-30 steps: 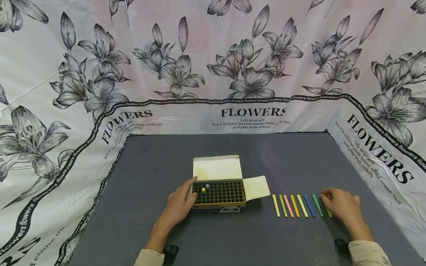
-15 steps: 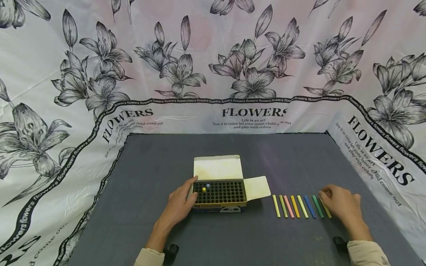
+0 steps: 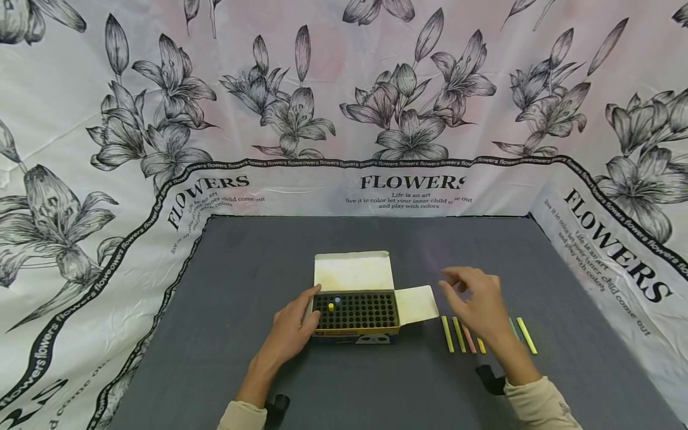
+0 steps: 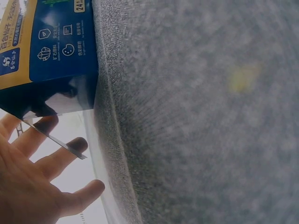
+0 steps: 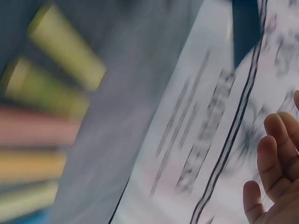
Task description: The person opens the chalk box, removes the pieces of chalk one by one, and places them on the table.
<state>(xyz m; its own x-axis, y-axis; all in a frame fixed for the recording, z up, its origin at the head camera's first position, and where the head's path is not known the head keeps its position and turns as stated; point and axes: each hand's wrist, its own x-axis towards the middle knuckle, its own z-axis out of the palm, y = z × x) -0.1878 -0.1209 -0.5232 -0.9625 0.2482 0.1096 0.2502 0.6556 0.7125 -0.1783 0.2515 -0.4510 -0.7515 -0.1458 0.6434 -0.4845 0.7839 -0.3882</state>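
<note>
An open chalk box (image 3: 355, 334) with a black holed insert sits mid-table. One yellow chalk (image 3: 330, 307) and one blue chalk (image 3: 337, 300) stand in its holes near the left end. My left hand (image 3: 290, 328) rests against the box's left end, fingers spread; in the left wrist view a thin flap (image 4: 60, 143) passes among the fingers. My right hand (image 3: 478, 301) hovers over the row of chalk sticks, loosely curved and holding nothing, and hides some of them. Visible in the row are yellow (image 3: 448, 334), pink (image 3: 469, 339) and, at the far right, yellow-green (image 3: 527, 336) sticks.
The box's white lid (image 3: 353, 270) stands up at the back and a side flap (image 3: 417, 303) folds out to the right. A floral cloth (image 3: 408, 191) walls the dark grey table (image 3: 269, 251) at the back and sides.
My right hand has left the rightmost chalk stick and moved left and slightly up, over the row. That stick now lies fully in view. The left hand has stayed at the box.
</note>
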